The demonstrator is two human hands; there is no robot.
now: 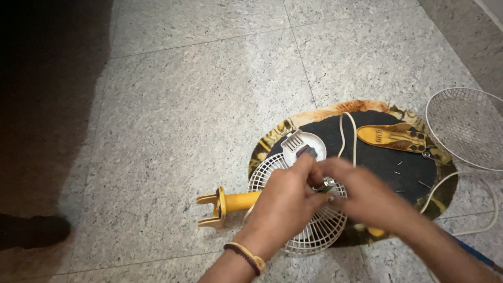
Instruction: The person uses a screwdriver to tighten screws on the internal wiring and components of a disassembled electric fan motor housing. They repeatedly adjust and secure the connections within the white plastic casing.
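A small fan lies on the floor: a white wire grille [309, 230] with a yellow stem and bracket [222, 203] pointing left. My left hand [285, 202], with a bracelet on its wrist, rests on the grille's centre, fingers closed around the small metal shaft [329, 183] there. My right hand [361, 194] is blurred and meets the left at the same spot; its grip cannot be made out. Just behind the hands lies a white motor cover [299, 142].
A round dark mat [387, 173] with a yellowish rim lies under the fan. On it lie a yellow panel with buttons [393, 138] and small screws. A white cord [471, 209] loops to the right. A second wire grille [466, 126] sits at far right. The tiled floor is dark at left.
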